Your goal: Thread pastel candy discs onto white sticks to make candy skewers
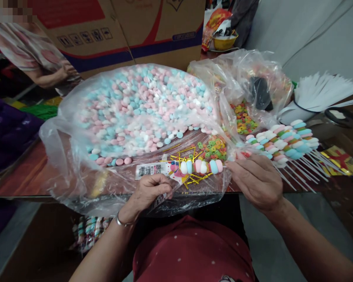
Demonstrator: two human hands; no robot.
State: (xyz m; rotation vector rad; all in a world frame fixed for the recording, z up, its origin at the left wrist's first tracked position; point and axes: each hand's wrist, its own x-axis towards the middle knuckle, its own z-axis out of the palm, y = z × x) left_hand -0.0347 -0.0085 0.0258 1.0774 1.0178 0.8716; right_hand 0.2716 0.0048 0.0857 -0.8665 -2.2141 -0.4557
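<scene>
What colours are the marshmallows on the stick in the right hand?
The marshmallows are white, pale blue and pink; head view shows them.

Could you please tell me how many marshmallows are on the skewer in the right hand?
6 in view: from the wrapper to the right hand, white, blue, pink, then second white, second blue, second pink. The wrapper may hide more.

Seemingly a sweet-packing workshop: a reddish-brown table [20, 175] bears a clear plastic bag [51, 135] of pastel marshmallows [132, 103] and piled marshmallow skewers [285, 141]; behind stands a printed brown cardboard carton [164, 29].
</scene>
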